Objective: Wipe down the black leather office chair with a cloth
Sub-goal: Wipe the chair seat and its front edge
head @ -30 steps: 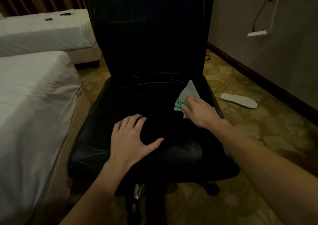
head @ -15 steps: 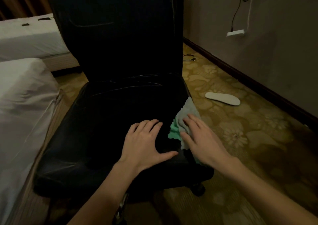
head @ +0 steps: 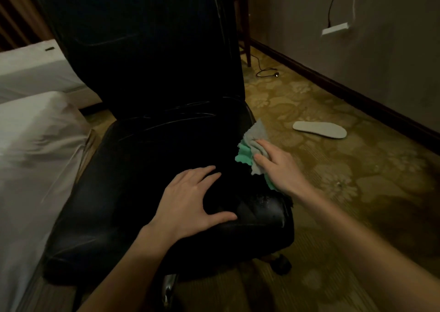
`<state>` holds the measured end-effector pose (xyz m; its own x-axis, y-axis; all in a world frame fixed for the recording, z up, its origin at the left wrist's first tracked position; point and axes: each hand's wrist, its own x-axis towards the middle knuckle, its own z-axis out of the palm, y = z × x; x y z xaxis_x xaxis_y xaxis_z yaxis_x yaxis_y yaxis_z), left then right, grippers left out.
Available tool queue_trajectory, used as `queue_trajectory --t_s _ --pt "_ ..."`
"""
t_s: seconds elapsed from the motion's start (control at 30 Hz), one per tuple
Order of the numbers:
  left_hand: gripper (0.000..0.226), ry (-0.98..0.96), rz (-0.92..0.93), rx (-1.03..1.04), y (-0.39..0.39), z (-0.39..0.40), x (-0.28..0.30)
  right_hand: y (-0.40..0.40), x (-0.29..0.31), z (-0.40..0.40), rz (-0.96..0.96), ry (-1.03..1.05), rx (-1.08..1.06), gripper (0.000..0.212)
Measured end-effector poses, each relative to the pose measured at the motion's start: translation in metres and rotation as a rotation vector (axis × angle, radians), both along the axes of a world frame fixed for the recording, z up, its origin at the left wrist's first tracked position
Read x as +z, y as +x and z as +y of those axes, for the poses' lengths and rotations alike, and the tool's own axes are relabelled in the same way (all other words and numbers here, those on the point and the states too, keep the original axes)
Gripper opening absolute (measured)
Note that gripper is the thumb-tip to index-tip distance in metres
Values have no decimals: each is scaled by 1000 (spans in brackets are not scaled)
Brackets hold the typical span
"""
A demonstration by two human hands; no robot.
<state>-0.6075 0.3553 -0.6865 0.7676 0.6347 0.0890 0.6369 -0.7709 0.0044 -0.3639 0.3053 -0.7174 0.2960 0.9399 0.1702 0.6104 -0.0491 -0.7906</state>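
Right hand (head: 278, 166) flat, pressing cloth (head: 252, 144) (grey-green) on chair (head: 147, 149) seat edge; left hand (head: 190, 202) splayed, empty.

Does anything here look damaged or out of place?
Yes. The chair seat's front right corner looks worn and cracked. A lone shoe insole lies on the carpet by the wall.

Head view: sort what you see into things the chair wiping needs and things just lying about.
In the job:
black leather chair
grey-green cloth, pressed flat by right hand
left hand, flat on the seat

Lying about:
white insole
loose cable
beds
hanging power strip
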Motion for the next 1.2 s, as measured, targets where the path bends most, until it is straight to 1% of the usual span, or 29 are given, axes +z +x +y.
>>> queue_trajectory --t_s 0.17,0.27,0.33,0.37,0.47,0.6,0.77,0.87,0.97,1.03,1.13,1.2 --pt "122 -41 93 -44 5 13 2 -25 -7 -46 -89 18 13 51" --pt "119 -62 79 -68 4 17 2 -36 -10 -60 -102 24 -5 55" --pt "116 -77 58 -75 3 18 2 -34 -9 -55 -98 10 11 62" --pt "116 -83 48 -77 2 18 2 -29 -8 -48 -99 -2 19 63" --pt "118 -110 38 -73 5 19 2 -11 -7 -20 -98 -27 36 54" --pt "121 -102 14 -53 11 18 -3 2 -5 -2 -69 -22 35 51" --pt "126 -43 24 -38 22 19 -6 0 -10 -25 -14 40 -25 48" --pt "128 -49 12 -42 23 19 -7 -10 -21 -55 -43 70 -24 50" --pt "127 -83 20 -76 20 19 -5 -22 -34 -84 -147 119 -19 55" --pt "120 -128 35 -104 18 20 1 -27 -43 -96 -243 208 19 54" --pt "95 -188 53 -136 15 27 7 -28 -60 -109 -486 419 169 48" --pt "74 -180 119 -158 13 34 9 -28 -66 -111 -652 512 270 45"
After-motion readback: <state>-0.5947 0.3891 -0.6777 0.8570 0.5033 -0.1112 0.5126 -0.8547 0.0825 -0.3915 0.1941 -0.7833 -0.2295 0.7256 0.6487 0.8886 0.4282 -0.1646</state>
